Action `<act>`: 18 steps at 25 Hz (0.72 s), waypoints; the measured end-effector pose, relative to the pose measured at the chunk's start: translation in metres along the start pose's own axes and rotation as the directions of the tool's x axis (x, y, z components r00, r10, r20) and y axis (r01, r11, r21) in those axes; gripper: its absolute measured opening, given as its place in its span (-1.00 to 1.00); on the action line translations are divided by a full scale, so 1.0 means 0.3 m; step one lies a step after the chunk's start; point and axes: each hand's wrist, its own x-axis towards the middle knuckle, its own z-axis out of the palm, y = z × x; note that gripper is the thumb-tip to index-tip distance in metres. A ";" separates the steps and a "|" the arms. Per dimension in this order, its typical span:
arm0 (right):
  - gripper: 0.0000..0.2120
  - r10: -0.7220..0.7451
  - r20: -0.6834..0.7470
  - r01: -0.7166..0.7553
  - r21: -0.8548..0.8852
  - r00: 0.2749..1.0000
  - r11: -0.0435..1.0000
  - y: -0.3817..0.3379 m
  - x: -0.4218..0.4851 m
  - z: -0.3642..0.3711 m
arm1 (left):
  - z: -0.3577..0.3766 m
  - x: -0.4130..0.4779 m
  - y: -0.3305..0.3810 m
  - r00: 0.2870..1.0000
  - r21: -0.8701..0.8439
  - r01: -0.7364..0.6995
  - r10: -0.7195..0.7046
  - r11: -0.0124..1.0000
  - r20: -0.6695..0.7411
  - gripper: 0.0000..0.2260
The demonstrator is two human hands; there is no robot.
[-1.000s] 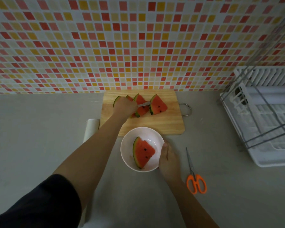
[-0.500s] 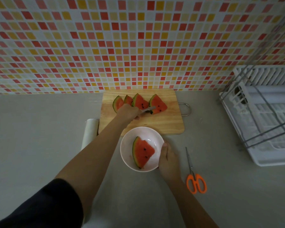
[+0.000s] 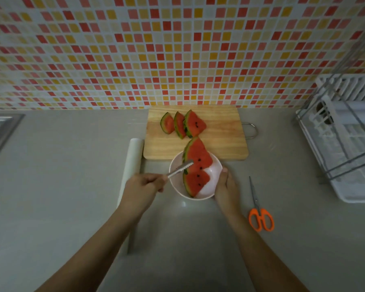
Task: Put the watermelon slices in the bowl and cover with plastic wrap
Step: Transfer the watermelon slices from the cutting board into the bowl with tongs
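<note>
Lowering a second slice (image 3: 197,155) into the bowl (image 3: 216,165) at frame centre, my left hand (image 3: 142,184) pinches tongs (image 3: 180,169) on it while my right hand (image 3: 227,186) grips the rim. Its rind faces left, tip right, long axis up-frame. Next: release, then fetch three slices (image 3: 182,124) from the board (image 3: 219,142); wrap (image 3: 131,163) waits left.

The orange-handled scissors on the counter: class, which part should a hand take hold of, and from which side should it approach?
Grip the scissors by the orange loops at the near end, coming from the person's side. The closed blades point away toward the wall, so the handles face the right hand, which now steadies the bowl.
</note>
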 end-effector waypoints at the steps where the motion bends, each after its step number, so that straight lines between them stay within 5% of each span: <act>1: -0.62 -0.003 -0.005 0.003 -0.006 1.000 1.000 -0.001 -0.001 0.004 | -0.001 -0.047 -0.026 1.000 0.062 -0.008 0.009 0.998 -0.024 -0.71; 5: -0.61 -0.019 -0.017 0.019 -0.014 1.000 1.000 -0.017 0.008 0.006 | 0.072 -0.095 -0.039 1.000 0.257 -0.003 0.009 0.966 -0.021 -0.68; 13: -0.51 -0.046 0.032 0.048 -0.071 0.998 0.996 -0.022 0.002 -0.002 | 0.060 -0.088 0.080 0.973 0.444 -0.056 -0.052 0.894 0.227 -0.51; 18: -0.56 -0.037 0.012 0.038 -0.062 0.999 0.997 -0.010 -0.002 -0.008 | -0.076 0.034 0.145 0.996 0.468 -0.079 0.047 0.880 0.080 -0.47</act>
